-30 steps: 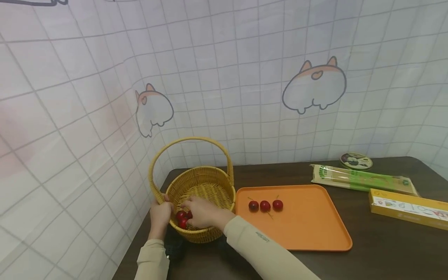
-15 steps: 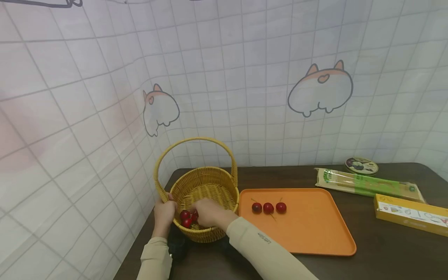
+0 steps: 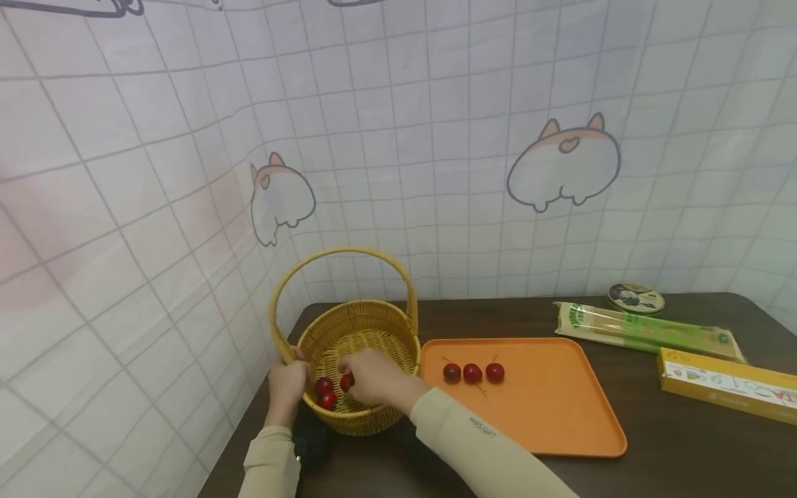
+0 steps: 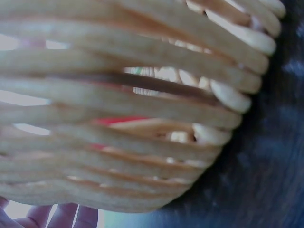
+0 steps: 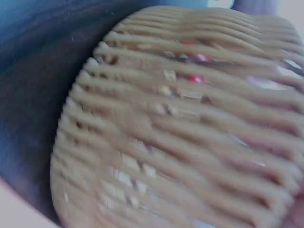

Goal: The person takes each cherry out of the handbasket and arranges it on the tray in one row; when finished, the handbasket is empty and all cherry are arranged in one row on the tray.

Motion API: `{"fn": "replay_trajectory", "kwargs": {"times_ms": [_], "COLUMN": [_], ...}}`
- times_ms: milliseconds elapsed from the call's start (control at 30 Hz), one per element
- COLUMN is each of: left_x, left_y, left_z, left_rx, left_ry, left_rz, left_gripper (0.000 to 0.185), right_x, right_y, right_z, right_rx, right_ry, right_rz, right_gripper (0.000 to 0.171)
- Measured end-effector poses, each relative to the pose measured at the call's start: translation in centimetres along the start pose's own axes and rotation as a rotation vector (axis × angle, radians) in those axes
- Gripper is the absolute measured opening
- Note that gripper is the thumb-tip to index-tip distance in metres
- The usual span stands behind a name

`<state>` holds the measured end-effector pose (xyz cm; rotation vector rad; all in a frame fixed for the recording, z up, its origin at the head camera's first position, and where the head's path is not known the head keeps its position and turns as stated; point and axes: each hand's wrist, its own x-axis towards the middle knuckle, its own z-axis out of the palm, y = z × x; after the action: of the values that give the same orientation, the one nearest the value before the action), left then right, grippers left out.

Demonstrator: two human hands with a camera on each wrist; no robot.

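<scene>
A yellow wicker basket (image 3: 373, 418) with a tall arched handle stands at the table's left side. My left hand (image 3: 288, 387) grips its left rim at the foot of the handle. Inside the basket, my right hand (image 3: 376, 377) pinches a red cherry (image 3: 346, 382) low over the woven bottom. Two more cherries (image 3: 323, 386) lie together against the near left wall. In both wrist views the basket weave (image 4: 118, 102) fills most of the picture, with bits of red showing through its gaps. The right fingertips are partly hidden behind the hand.
An orange tray (image 3: 548, 408) lies right of the basket, with three stemmed cherries (image 3: 472, 373) in a row on it. Farther right are a green-and-clear long packet (image 3: 647, 332), a yellow box (image 3: 728, 387) and a round tin (image 3: 636, 298). A gridded cloth wall (image 3: 436, 173) rises behind.
My right hand has closed on one cherry and drawn it rightward, away from the other two in the basket. The left hand keeps its grip on the rim.
</scene>
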<state>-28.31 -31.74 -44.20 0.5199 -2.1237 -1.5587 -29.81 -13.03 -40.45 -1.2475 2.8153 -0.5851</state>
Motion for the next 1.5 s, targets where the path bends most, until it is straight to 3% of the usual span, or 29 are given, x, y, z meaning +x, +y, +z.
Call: {"fn": "replay_trajectory", "kwargs": {"times_ms": [267,433,600,1067,1500], "left_x": [-0.1,-0.2,-0.4,-0.3,-0.1], "left_y": [-0.2,-0.3,-0.2,-0.2,0.0], "left_z": [-0.3,-0.6,-0.9,-0.6,-0.1], "left_rx": [-0.003,0.02,0.04,0.057,0.011], "left_ry": [-0.019,-0.019,-0.006,-0.015,-0.01], "left_rz": [-0.004,-0.006,0.0,0.002,-0.019], "left_gripper": [0.021,0.022,0.023,0.021,0.023], "right_x": [-3.1,-5.9,-8.6,-14.9,-17.2], "right_y": [1.5,2.7,4.2,10.6,16.4], "right_z": [-2.5,-4.0,-5.1,-4.4,-6.9], "right_rx": [0.055,0.238,0.37,0.283,0.257], "right_ry": [0.091,0.127,0.137,0.304,0.349], "right_rz": [-0.04,-0.09,-0.065,0.085,0.167], "right_gripper": [0.033,0.034,0.035,0.038,0.036]}}
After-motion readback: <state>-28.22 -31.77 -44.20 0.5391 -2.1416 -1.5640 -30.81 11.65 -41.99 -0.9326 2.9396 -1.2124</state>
